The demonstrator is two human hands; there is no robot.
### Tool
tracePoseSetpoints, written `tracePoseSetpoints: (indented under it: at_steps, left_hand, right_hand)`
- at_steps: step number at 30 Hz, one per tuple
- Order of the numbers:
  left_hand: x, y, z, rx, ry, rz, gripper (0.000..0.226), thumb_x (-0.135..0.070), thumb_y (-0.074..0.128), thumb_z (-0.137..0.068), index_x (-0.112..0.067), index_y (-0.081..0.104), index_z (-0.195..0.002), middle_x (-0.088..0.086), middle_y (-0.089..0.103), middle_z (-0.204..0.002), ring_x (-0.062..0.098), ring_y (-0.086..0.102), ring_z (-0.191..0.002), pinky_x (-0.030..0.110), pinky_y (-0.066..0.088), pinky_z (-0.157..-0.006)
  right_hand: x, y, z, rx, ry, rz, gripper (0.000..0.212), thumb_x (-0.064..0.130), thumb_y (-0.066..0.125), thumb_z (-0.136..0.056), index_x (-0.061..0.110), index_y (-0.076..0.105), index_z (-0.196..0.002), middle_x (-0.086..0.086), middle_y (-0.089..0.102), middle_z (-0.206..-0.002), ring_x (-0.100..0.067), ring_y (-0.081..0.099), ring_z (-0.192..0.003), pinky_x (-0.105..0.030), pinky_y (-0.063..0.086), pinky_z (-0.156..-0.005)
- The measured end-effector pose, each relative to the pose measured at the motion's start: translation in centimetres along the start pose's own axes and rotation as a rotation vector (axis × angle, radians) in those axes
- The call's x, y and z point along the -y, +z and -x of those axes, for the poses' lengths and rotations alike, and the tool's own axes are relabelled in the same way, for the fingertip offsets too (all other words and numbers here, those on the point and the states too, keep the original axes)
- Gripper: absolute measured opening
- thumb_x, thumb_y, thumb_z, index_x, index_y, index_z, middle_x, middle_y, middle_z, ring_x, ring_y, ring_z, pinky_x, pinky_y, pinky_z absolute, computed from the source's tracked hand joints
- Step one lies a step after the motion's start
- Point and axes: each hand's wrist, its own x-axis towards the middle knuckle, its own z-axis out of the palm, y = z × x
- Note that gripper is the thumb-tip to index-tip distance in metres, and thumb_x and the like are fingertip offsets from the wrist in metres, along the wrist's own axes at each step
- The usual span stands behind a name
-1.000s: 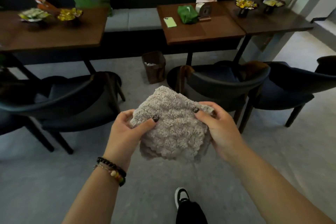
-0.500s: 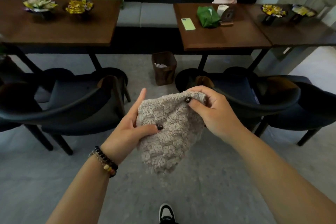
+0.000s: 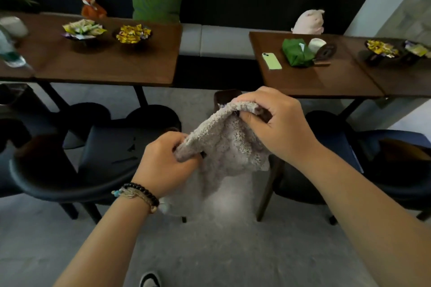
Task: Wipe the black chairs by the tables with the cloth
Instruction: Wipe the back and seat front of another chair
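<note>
Black chair [image 3: 98,163] at left, unwiped, not yet touched. Left hand [image 3: 163,165] pinching lower edge of cloth [image 3: 224,147]; right hand [image 3: 279,126] gripping upper edge, cloth held mid-air between chairs. Step in hand: readying cloth. Next, likely: lower onto nearest backrest.

You hold a shaggy grey cloth [image 3: 224,147] bunched and drooping at centre. One black chair [image 3: 93,163] stands at your nine o'clock, another [image 3: 326,170] at three o'clock, both facing the tables.

Beige cloth [image 3: 224,147], black chairs [image 3: 105,158], green phone [image 3: 271,61]
</note>
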Motion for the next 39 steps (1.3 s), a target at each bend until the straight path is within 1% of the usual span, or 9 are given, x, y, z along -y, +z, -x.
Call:
tracePoseSetpoints:
  at_steps: [4,7,10,17,24,28,33,36,39]
  left_hand:
    - [4.2,-3.0,-4.6,0.0,-0.257,0.26,0.013,-0.03,0.066,-0.087,-0.021,0.056,-0.086,-0.004,0.063,-0.082,0.007,0.06,-0.074,0.021,0.05,-0.061]
    - [7.2,-5.9,-7.0,0.063,-0.346,0.54,0.012,-0.012,0.06,-0.091,-0.02,0.065,-0.098,0.001,0.068,-0.102,0.018,0.063,-0.098,0.041,0.053,-0.085]
    - [10.0,-8.7,-8.6,0.159,-0.365,0.686,0.031,0.0,0.057,-0.09,-0.027,0.072,-0.086,0.001,0.073,-0.098,0.02,0.067,-0.096,0.038,0.055,-0.078]
    - [15.4,-10.5,-11.6,0.34,-0.349,0.62,0.019,0.013,0.062,-0.082,-0.006,0.063,-0.085,0.007,0.068,-0.076,0.019,0.063,-0.069,0.03,0.055,-0.061]
    - [19.6,-8.2,-15.2,0.155,-0.536,0.595,0.031,0.002,0.071,-0.08,-0.016,0.059,-0.101,-0.001,0.074,-0.09,0.006,0.07,-0.078,0.021,0.054,-0.066]
    - [22.8,-6.1,-16.0,0.063,-0.734,0.611,0.03,-0.009,0.066,-0.088,-0.029,0.052,-0.106,-0.008,0.072,-0.097,0.008,0.068,-0.093,0.027,0.054,-0.077]
    - [25.8,-0.8,-15.7,0.012,-0.887,0.562,0.03,-0.012,0.059,-0.092,-0.026,0.049,-0.117,-0.01,0.064,-0.104,0.011,0.06,-0.101,0.038,0.049,-0.095]
    - [26.7,1.9,-14.4,-0.02,-0.968,0.535,0.026,-0.017,0.054,-0.095,-0.024,0.048,-0.119,-0.01,0.061,-0.101,0.008,0.06,-0.094,0.03,0.049,-0.082]
    - [27.6,2.8,-13.3,-0.095,-1.049,0.566,0.017,-0.023,0.051,-0.096,-0.025,0.052,-0.113,-0.006,0.062,-0.1,0.012,0.06,-0.094,0.037,0.049,-0.09]
  right_hand:
    - [3.4,5.1,-1.8,-0.073,-0.09,0.014,0.018,0.004,0.069,-0.087,0.002,0.071,-0.104,-0.01,0.067,-0.096,-0.019,0.065,-0.091,-0.033,0.053,-0.08]
    - [5.6,10.4,-1.4,0.254,-0.096,-0.024,0.032,0.024,0.071,-0.088,0.01,0.068,-0.116,-0.003,0.067,-0.107,-0.015,0.063,-0.101,-0.035,0.052,-0.085]
    - [6.2,14.5,-2.1,0.453,0.039,-0.109,0.052,0.047,0.071,-0.083,0.023,0.061,-0.128,0.012,0.061,-0.124,-0.001,0.052,-0.12,-0.027,0.043,-0.102]
    - [2.4,21.9,-8.7,0.457,0.404,-0.038,0.093,0.04,0.078,-0.075,0.04,0.021,-0.148,0.018,0.04,-0.141,0.003,0.032,-0.132,-0.019,0.027,-0.107]
    - [-4.7,25.9,-12.2,0.442,0.549,0.169,0.02,0.029,0.071,-0.075,0.02,0.065,-0.092,0.003,0.058,-0.095,-0.021,0.059,-0.09,-0.041,0.051,-0.074]
    - [-9.6,27.5,-12.0,0.193,0.633,0.254,0.032,0.025,0.073,-0.078,0.01,0.058,-0.102,-0.004,0.05,-0.112,-0.022,0.052,-0.102,-0.039,0.051,-0.078]
    - [-9.9,34.6,-7.4,0.533,0.814,-0.142,0.052,0.016,0.065,-0.087,0.009,0.042,-0.133,0.0,0.038,-0.134,-0.021,0.048,-0.125,-0.023,0.043,-0.096]
    - [-8.3,38.2,-3.3,0.635,0.909,-0.33,0.042,0.024,0.064,-0.081,0.018,0.04,-0.116,0.004,-0.001,-0.158,-0.014,0.018,-0.144,-0.029,0.035,-0.107]
    - [-7.8,39.2,-3.0,0.501,1.022,-0.36,0.031,0.041,0.065,-0.081,0.027,0.042,-0.097,0.018,-0.003,-0.158,0.005,0.017,-0.132,-0.017,0.027,-0.097]
